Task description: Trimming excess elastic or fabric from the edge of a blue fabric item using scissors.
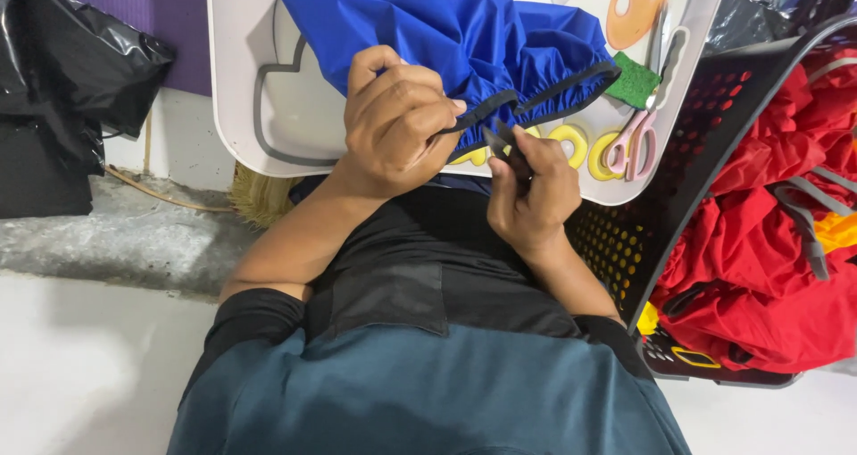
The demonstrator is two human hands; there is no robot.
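A black basket (714, 125) holds red cloth (759, 267). On the desk (241, 80), gathered blue cloth (464, 35) with a dark elastic hem: left hand (393, 120) pinches the hem, right hand (531, 192) grips small snips (502, 140).

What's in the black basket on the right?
The black basket holds red fabric with grey straps and a bit of yellow. Anything beneath the fabric is covered.
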